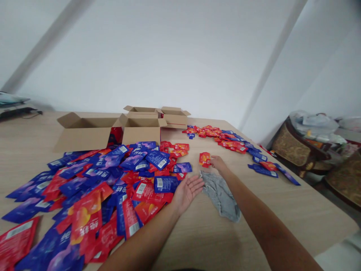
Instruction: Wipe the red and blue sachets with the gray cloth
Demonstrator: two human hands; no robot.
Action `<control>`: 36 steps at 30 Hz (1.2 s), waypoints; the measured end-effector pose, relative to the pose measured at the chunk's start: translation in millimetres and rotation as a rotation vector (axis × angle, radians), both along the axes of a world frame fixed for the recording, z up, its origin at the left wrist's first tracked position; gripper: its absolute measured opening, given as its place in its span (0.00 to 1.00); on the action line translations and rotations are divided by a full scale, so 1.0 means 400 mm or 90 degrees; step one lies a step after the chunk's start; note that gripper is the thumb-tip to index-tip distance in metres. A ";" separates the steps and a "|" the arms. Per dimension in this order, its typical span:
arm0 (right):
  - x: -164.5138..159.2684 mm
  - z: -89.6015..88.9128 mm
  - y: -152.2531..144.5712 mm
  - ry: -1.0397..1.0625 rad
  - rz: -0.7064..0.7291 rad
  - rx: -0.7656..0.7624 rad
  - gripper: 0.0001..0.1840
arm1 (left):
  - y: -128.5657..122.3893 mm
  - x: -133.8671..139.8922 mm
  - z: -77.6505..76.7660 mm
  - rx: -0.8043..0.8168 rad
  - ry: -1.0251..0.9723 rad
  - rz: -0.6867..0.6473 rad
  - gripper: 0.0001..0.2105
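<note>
My right hand point(218, 164) pinches the edge of a small red packet point(204, 159) with an orange print, a little above or on the table; which of the two I cannot tell. My left hand point(188, 191) is palm up with its fingers stretched out, holding nothing. It rests beside a blue packet point(166, 184) at the right edge of a large heap of red and blue packets point(107, 180). Between my forearms, a crumpled grey cloth point(221, 195) lies on the wooden table point(208, 241), just below the right hand.
Several open cardboard boxes point(142, 132) stand behind the heap. A long row of red and blue packets point(232, 141) runs along the table's far right side. Past the right edge is a patterned chair point(293, 145) with plastic bags point(316, 126) on it. A white wall point(175, 56) rises behind.
</note>
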State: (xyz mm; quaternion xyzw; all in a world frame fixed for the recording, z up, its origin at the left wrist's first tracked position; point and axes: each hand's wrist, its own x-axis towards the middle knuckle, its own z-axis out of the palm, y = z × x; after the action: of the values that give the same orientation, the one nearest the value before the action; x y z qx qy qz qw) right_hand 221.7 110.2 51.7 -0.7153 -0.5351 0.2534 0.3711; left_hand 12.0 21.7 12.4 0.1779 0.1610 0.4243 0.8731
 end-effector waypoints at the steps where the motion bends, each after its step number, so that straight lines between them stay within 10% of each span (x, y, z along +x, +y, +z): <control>1: -0.009 0.005 -0.014 0.024 0.025 -0.001 0.24 | 0.000 -0.002 0.003 -0.017 -0.014 0.013 0.20; 5: -0.034 0.016 -0.115 0.036 0.201 -0.031 0.26 | -0.004 -0.008 0.014 -0.054 -0.078 0.048 0.22; 12: 0.004 -0.070 -0.277 -0.367 0.410 0.108 0.23 | -0.004 -0.003 0.004 -0.076 -0.066 0.031 0.19; 17: 0.009 -0.096 -0.240 -0.247 0.169 0.223 0.19 | -0.001 0.009 -0.006 -0.076 -0.019 0.041 0.15; 24: -0.211 -0.058 -0.275 -0.364 0.405 0.293 0.26 | -0.003 0.004 0.000 -0.100 -0.066 -0.007 0.18; 36: -0.174 -0.068 -0.201 -0.316 0.133 0.203 0.19 | -0.032 0.014 0.013 0.084 0.061 -0.053 0.21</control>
State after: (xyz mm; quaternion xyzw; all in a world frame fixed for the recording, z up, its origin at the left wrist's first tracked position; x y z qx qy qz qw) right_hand 152.0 29.7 24.5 -0.6293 -0.7130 0.0204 0.3085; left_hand 17.5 9.0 17.5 0.2614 0.1664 0.3886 0.8677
